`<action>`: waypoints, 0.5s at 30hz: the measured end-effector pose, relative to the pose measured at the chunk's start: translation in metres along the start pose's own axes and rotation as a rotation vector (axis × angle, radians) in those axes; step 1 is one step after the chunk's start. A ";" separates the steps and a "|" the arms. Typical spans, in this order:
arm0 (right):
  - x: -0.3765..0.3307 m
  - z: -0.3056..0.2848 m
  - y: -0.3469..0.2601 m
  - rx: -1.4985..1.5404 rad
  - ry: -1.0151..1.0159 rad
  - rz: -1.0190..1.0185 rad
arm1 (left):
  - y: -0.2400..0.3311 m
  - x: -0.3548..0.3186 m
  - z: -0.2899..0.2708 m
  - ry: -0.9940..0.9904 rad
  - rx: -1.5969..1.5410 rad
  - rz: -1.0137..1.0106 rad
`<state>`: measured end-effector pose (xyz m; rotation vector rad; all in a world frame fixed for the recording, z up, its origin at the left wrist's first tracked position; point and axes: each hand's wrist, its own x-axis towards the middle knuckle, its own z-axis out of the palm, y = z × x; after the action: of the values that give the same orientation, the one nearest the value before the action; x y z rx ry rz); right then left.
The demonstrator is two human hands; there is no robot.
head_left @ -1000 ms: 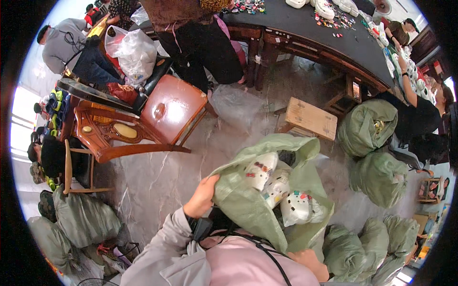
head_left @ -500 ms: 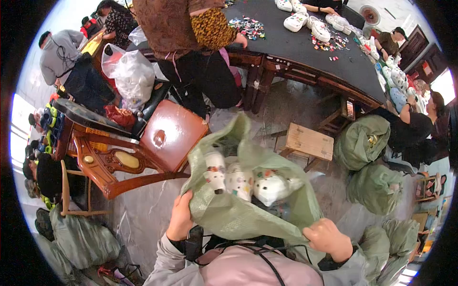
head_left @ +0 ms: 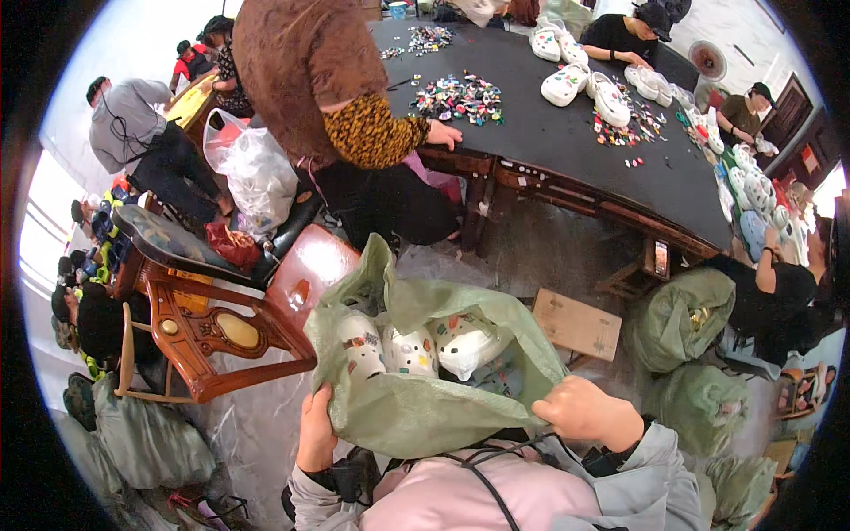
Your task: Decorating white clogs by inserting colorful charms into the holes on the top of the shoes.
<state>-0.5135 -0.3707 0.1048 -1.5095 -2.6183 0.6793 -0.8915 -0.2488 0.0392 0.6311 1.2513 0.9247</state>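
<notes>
Both hands grip the near rim of the green sack point(head_left: 416, 411), left hand point(head_left: 316, 434) clenched on its left edge, right hand point(head_left: 580, 410) on its right, holding it open over the floor. White clogs point(head_left: 465, 341) lie inside; taking one out would first require freeing one hand.

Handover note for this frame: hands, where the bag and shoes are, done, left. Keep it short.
Left hand: closed on the near left edge of the green woven sack.
Right hand: closed on the sack's near right edge.
Sack: held open in front of the person, above the floor, beside the red wooden chair.
Inside: several white clog shoes with small coloured charms, lying loose near the mouth.
Done: sack mouth is open and the shoes show.
Left: shoes are not out of the sack; more full green sacks sit to the right.
</notes>
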 end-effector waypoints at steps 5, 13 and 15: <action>0.005 -0.013 0.055 0.002 -0.009 -0.034 | 0.010 0.017 0.035 0.062 0.041 0.086; 0.020 -0.010 0.117 -0.116 0.142 -0.069 | 0.007 0.067 0.065 0.130 -0.077 0.168; 0.029 0.002 0.136 -0.172 0.272 -0.057 | 0.001 0.092 0.064 0.087 -0.046 0.192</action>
<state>-0.4186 -0.2893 0.0443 -1.4427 -2.5513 0.2281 -0.8255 -0.1646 0.0072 0.6897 1.2583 1.1473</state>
